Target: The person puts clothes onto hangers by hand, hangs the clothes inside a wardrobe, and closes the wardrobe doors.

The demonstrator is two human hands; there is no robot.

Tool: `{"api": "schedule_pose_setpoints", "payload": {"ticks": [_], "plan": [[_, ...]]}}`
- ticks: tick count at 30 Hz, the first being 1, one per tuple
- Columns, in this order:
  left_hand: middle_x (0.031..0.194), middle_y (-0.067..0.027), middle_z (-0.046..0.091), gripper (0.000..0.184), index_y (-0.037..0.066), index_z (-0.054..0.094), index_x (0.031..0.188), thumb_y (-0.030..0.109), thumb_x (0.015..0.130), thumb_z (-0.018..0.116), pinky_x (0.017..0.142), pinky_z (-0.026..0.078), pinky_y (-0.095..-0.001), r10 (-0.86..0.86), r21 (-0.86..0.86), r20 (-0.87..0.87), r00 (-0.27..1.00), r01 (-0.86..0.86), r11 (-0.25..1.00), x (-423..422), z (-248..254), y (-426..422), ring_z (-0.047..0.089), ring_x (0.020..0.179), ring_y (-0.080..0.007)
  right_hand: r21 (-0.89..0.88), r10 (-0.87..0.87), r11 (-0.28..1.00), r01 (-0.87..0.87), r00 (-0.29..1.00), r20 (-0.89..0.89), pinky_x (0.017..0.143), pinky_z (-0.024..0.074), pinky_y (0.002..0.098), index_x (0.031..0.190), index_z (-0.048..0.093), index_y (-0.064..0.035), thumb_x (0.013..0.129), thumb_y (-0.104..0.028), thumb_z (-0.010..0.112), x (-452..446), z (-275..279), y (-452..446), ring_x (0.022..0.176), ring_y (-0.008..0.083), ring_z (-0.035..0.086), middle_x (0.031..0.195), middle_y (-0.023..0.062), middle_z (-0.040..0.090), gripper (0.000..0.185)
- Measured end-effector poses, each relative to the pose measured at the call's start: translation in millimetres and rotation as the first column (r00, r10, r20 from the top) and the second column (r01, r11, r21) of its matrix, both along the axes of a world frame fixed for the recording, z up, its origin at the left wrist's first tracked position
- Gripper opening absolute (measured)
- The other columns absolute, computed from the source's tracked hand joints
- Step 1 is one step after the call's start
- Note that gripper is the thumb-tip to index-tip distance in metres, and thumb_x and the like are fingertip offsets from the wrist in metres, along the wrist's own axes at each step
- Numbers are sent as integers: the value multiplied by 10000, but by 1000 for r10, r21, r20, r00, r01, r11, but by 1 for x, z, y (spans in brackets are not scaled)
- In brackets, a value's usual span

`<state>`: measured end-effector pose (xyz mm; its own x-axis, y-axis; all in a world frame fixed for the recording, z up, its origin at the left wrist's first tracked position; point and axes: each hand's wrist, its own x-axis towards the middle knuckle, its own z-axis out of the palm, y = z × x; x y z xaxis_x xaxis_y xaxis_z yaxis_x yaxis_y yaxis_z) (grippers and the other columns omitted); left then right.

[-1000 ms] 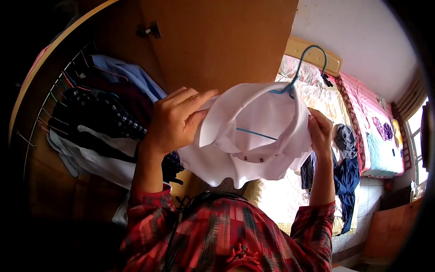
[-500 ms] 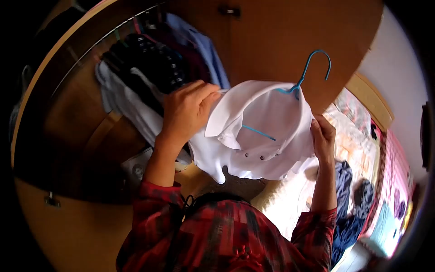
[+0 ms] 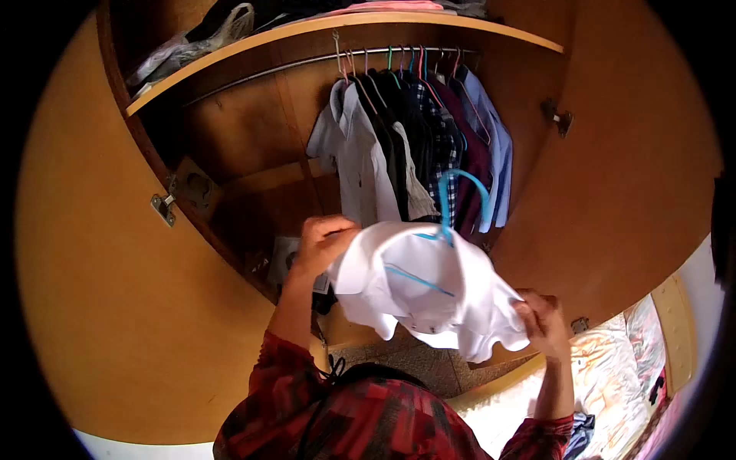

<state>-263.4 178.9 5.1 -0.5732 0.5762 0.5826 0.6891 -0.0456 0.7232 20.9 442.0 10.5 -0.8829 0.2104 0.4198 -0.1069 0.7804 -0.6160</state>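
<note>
A white collared shirt (image 3: 491,287) hangs on a blue hanger (image 3: 464,175) in front of my chest, its neck opening facing up toward me. The hanger's hook rises out of the collar, and its lower bar shows inside the shirt. My left hand (image 3: 326,244) is closed on the shirt near the collar at its left shoulder side. My right hand (image 3: 543,318) pinches the fabric at the other shoulder, lower down. The hems below are partly hidden under the collar.
An open wardrobe holds several garments (image 3: 414,146) on a metal rail (image 3: 284,65). Above runs a shelf (image 3: 345,23) with bags and folded cloth. Wooden doors (image 3: 100,268) stand open on both sides. A bed (image 3: 613,360) with clothes on it lies at the lower right.
My view has swung left and up to face the wardrobe. The shirt, still between both hands, now overlaps the hanging clothes, and my right hand sits lower than my left.
</note>
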Motion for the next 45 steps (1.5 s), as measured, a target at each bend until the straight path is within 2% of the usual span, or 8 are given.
{"api": "schedule_pose_setpoints", "payload": {"ticks": [7, 10, 13, 14, 15, 21, 24, 45], "plan": [[789, -73, 649, 143, 9, 675, 865, 113, 791, 611, 681, 469, -270, 355, 93, 188, 916, -377, 922, -85, -43, -47, 587, 741, -147, -393, 177, 908, -147, 983, 39, 582, 427, 260, 910, 593, -23, 908, -169, 506, -130, 3, -50, 615, 97, 487, 651, 78, 530, 170], [1145, -111, 578, 275, 108, 648, 1058, 146, 786, 636, 986, 335, -371, 737, 79, -35, 674, -734, 675, -103, -39, -53, 440, 1132, -272, -329, 184, 924, -193, 981, -59, 595, 429, 279, 863, 585, -2, 900, -173, 503, -201, 0, -66, 608, 126, 497, 637, 105, 544, 193], [1185, -112, 551, 291, 118, 642, 1063, 141, 773, 643, 993, 325, -387, 844, 124, -163, 511, -838, 532, -117, -35, -54, 422, 1148, -274, -396, 174, 895, -203, 979, -108, 602, 405, 250, 817, 595, -1, 909, -164, 499, -271, 5, -77, 649, 80, 461, 674, 19, 552, 211], [1185, -112, 551, 291, 118, 642, 1063, 141, 773, 643, 993, 325, -387, 844, 141, -165, 510, -835, 532, -120, -34, -54, 422, 1148, -274, -350, 145, 920, -178, 982, -119, 608, 409, 246, 816, 601, 7, 911, -169, 497, -296, 7, -77, 647, 84, 468, 678, 23, 568, 226], [1179, -109, 554, 277, 119, 649, 1043, 135, 766, 646, 994, 324, -390, 805, 143, -172, 568, -794, 591, -120, -33, -55, 430, 1145, -271, -384, 100, 910, -154, 983, -157, 692, 461, 363, 876, 624, 5, 853, -180, 513, -327, 2, -76, 739, 312, 616, 779, 234, 613, 217], [1106, -89, 588, 191, 82, 671, 960, 92, 770, 654, 912, 411, -314, 574, 144, -173, 800, -556, 818, -132, -35, -62, 532, 1052, -230, -484, 18, 874, -35, 999, -39, 784, 468, 341, 907, 666, -15, 785, -184, 556, -436, 37, -74, 874, 291, 631, 900, 196, 653, 236], [1074, -70, 591, 143, 55, 672, 942, 70, 806, 630, 770, 468, -237, 429, 144, 36, 902, -430, 891, -134, -31, -65, 579, 921, -139, -429, -21, 903, -24, 995, -100, 789, 467, 346, 898, 670, -17, 773, -184, 558, -489, 36, -64, 880, 304, 629, 907, 207, 647, 237], [898, -30, 640, 132, 21, 664, 933, 91, 834, 613, 654, 457, -216, 82, 148, 327, 941, -136, 980, -160, -66, -16, 570, 760, -81, -290, -277, 938, 188, 912, -304, 686, 451, 459, 807, 589, 1, 865, -212, 519, -444, 46, -74, 771, 444, 573, 771, 265, 583, 232]]}}
